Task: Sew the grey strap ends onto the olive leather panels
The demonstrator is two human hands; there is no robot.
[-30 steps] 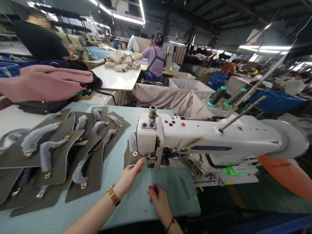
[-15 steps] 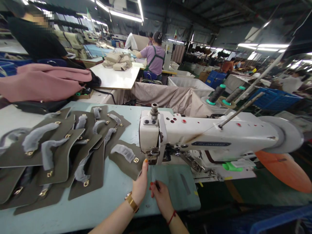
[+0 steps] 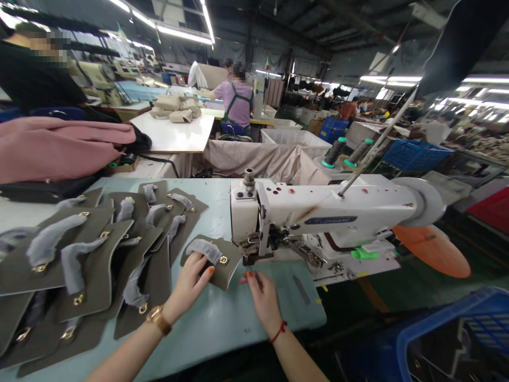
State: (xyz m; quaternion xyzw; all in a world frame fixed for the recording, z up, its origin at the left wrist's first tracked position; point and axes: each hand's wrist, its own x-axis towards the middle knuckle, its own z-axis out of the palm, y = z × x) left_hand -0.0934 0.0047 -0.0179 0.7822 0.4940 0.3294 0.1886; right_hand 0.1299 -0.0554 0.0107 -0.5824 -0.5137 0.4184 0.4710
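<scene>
My left hand (image 3: 190, 281) lies on an olive leather piece (image 3: 226, 269) with a grey strip and a gold ring, fingers curled over its left edge, just left of the needle of the white sewing machine (image 3: 318, 212). My right hand (image 3: 260, 294) rests on the pale blue table (image 3: 222, 323) in front of the presser foot, pinching a small dark tool, probably thread snips (image 3: 258, 279). I wear a gold watch on the left wrist and a red cord on the right wrist.
Several more olive pieces (image 3: 99, 260) with grey strips are fanned out on the table's left half. Pink material (image 3: 55, 146) is piled at far left. Thread cones (image 3: 334, 153) stand behind the machine. A blue crate (image 3: 457, 334) sits lower right. Other people work at tables beyond.
The olive piece has come out leftward from under the machine head. My left hand moved from the needle area down onto it. My right hand stayed in front of the presser foot.
</scene>
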